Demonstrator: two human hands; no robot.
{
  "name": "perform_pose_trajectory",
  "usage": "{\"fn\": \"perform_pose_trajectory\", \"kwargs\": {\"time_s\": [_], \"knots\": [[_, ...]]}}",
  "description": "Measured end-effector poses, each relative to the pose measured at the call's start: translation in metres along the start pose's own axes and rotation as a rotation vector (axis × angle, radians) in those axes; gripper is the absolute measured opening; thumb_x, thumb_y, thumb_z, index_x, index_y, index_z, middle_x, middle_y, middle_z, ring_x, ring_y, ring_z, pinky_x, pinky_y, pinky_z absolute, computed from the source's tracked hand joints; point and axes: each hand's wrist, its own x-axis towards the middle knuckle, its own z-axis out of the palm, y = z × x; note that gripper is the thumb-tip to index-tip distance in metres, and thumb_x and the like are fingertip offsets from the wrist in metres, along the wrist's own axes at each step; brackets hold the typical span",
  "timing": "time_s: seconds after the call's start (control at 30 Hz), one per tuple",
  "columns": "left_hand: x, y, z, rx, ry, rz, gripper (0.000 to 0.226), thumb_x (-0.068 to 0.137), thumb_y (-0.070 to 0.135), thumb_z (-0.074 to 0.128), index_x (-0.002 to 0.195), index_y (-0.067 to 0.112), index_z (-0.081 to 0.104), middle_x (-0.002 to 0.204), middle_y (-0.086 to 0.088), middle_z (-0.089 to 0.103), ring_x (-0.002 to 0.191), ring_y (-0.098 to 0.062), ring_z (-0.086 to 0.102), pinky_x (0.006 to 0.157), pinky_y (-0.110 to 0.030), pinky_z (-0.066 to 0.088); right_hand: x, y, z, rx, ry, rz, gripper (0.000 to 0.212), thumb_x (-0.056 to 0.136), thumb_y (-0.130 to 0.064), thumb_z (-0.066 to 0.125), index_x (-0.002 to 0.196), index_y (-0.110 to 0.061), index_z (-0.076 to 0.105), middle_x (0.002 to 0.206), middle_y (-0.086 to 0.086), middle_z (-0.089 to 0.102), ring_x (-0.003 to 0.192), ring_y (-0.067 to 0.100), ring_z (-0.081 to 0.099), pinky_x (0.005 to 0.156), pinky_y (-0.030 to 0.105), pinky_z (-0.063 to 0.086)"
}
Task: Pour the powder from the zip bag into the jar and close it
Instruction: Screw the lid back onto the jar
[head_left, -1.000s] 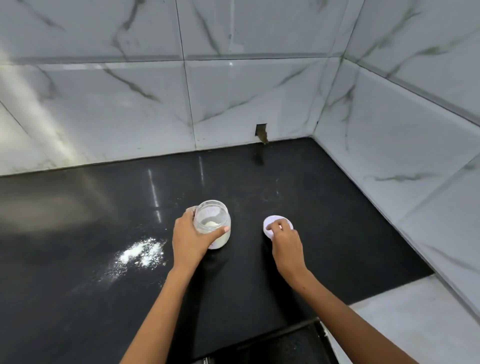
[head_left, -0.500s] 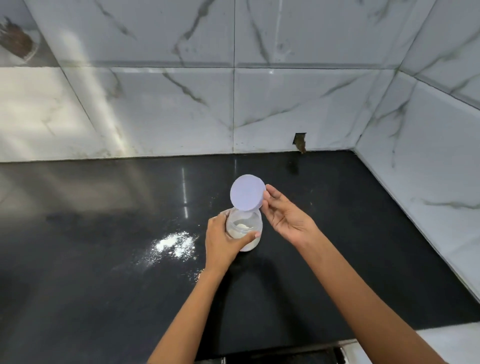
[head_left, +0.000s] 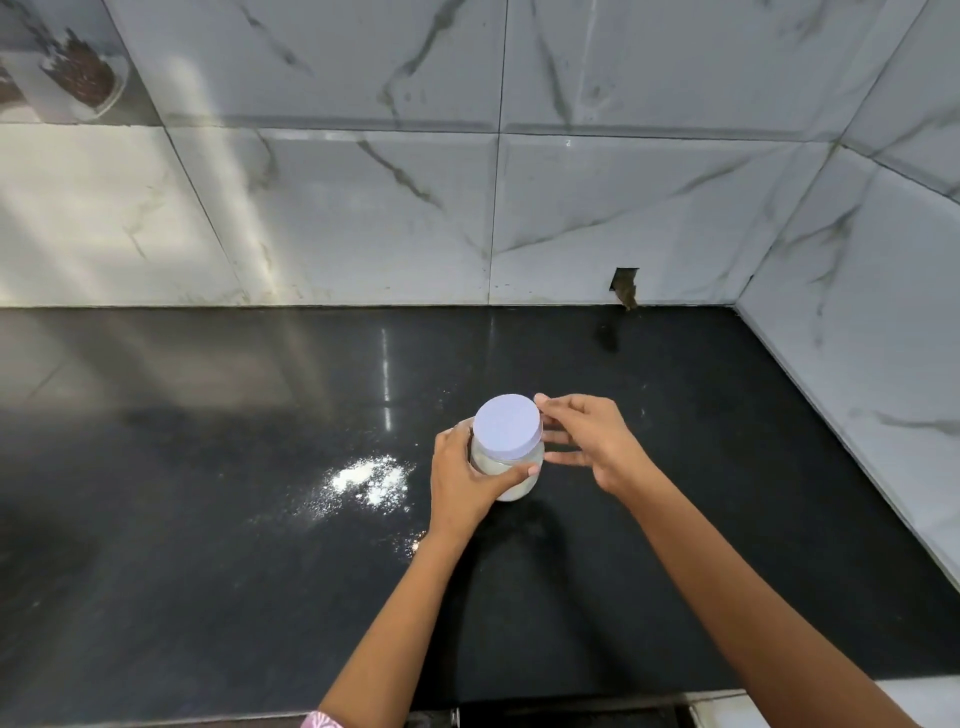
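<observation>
- The small clear glass jar (head_left: 511, 470) with white powder inside stands upright on the glossy black stone table (head_left: 208, 571), a little right of the table's middle.
- The left hand (head_left: 462, 480) wraps the jar's body from the left: its thumb lies across the near side of the glass and its fingers curl round the far side, so this grip is closed on the jar.
- The round pale lilac plastic lid (head_left: 507, 427) sits on the jar's mouth, its flat top facing up and tilted slightly toward the camera; whether it is fully seated I cannot tell.
- The right hand (head_left: 592, 441) is just beside the lid on the right. One fingertip (head_left: 542, 400) touches or nearly touches the lid's far right edge; the other fingers are stretched out loosely toward the jar, with a lower one near the glass just under the lid's rim.
- This right grip is spread and relaxed, not clamped round the lid.
- The jar therefore lies between the two hands, enclosed by the left and only brushed at the rim by the right.
- A patch of spilled white powder (head_left: 371, 475) lies on the table just left of the left hand, with fine specks scattered toward the near wrist.
- White marble-patterned wall tiles (head_left: 363, 218) rise behind the table and along its right side, meeting in the far right corner.
</observation>
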Motion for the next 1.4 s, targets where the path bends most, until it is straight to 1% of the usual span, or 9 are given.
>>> {"fn": "perform_pose_trajectory", "kwargs": {"time_s": [0.1,0.2,0.37,0.5,0.77,0.97,1.13,1.27,1.4], "knots": [[0.0,-0.002,0.001,0.007,-0.004,-0.012,0.073,0.044,0.051,0.087,0.108,0.037,0.053,0.107,0.027,0.047,0.109,-0.004,0.047,0.076,-0.01,0.039,0.002,0.002,0.005,-0.333,0.093,-0.198,0.029,0.077,-0.03,0.075,0.093,-0.009,0.064,0.091,0.006,0.07,0.077,0.017,0.068,0.055,0.027,0.057],[0.0,-0.001,0.0,0.007,-0.007,-0.019,0.074,0.045,0.05,0.087,0.109,0.037,0.053,0.108,0.029,0.045,0.109,-0.004,0.046,0.076,-0.008,0.038,0.007,0.003,0.008,-0.73,0.154,-0.333,0.035,0.079,-0.028,0.074,0.109,-0.017,0.06,0.103,0.003,0.067,0.089,0.018,0.064,0.075,0.032,0.055],[-0.001,0.002,0.001,-0.012,-0.015,-0.032,0.072,0.042,0.055,0.08,0.108,0.042,0.053,0.106,0.026,0.047,0.106,0.006,0.046,0.075,-0.008,0.038,0.01,0.002,0.019,-1.087,-0.138,-0.562,0.046,0.087,-0.029,0.06,0.132,-0.027,0.05,0.145,-0.001,0.044,0.127,0.021,0.044,0.099,0.034,0.039],[-0.002,0.004,0.001,-0.045,-0.015,-0.08,0.071,0.04,0.052,0.079,0.106,0.042,0.054,0.109,0.019,0.051,0.104,0.007,0.049,0.077,-0.013,0.041,0.01,-0.002,0.028,-1.169,-0.106,-0.539,0.066,0.065,-0.044,0.077,0.124,-0.024,0.053,0.128,0.0,0.054,0.111,0.022,0.054,0.082,0.032,0.042],[-0.002,0.003,0.001,-0.031,-0.023,-0.094,0.078,0.04,0.056,0.083,0.11,0.038,0.053,0.111,0.018,0.051,0.104,0.001,0.052,0.078,-0.014,0.044,0.016,-0.021,0.017,-1.054,-0.347,-0.557,0.051,0.059,-0.023,0.078,0.106,-0.025,0.058,0.11,-0.005,0.06,0.1,0.018,0.051,0.075,0.029,0.044],[-0.002,0.001,0.002,-0.04,-0.012,-0.077,0.068,0.042,0.052,0.084,0.102,0.049,0.052,0.107,0.024,0.05,0.106,0.003,0.051,0.08,-0.013,0.041,0.017,-0.022,0.022,-1.066,-0.085,-0.574,0.062,0.063,-0.048,0.075,0.118,-0.028,0.055,0.112,-0.001,0.057,0.1,0.02,0.056,0.083,0.034,0.047],[-0.003,-0.001,0.002,-0.038,-0.003,-0.086,0.067,0.041,0.051,0.085,0.095,0.062,0.046,0.107,0.025,0.05,0.103,0.01,0.05,0.078,-0.011,0.041,0.017,-0.025,0.019,-1.069,-0.216,-0.548,0.064,0.064,-0.037,0.076,0.124,-0.036,0.054,0.12,-0.002,0.054,0.109,0.019,0.051,0.087,0.033,0.045],[-0.003,0.0,0.003,-0.048,-0.007,-0.125,0.071,0.038,0.053,0.085,0.098,0.057,0.048,0.11,0.023,0.051,0.102,0.015,0.048,0.076,-0.011,0.041,0.018,-0.016,0.029,-1.238,-0.27,-0.574,0.065,0.066,-0.036,0.074,0.128,-0.032,0.053,0.122,0.0,0.052,0.109,0.018,0.05,0.084,0.027,0.037],[-0.003,0.001,0.004,-0.066,0.001,-0.126,0.066,0.038,0.049,0.082,0.094,0.059,0.05,0.108,0.021,0.053,0.101,0.006,0.053,0.078,-0.016,0.045,0.019,-0.011,0.046,-1.387,-0.051,-0.535,0.062,0.068,-0.055,0.068,0.118,-0.02,0.056,0.105,0.005,0.055,0.091,0.023,0.057,0.069,0.028,0.039]]}}
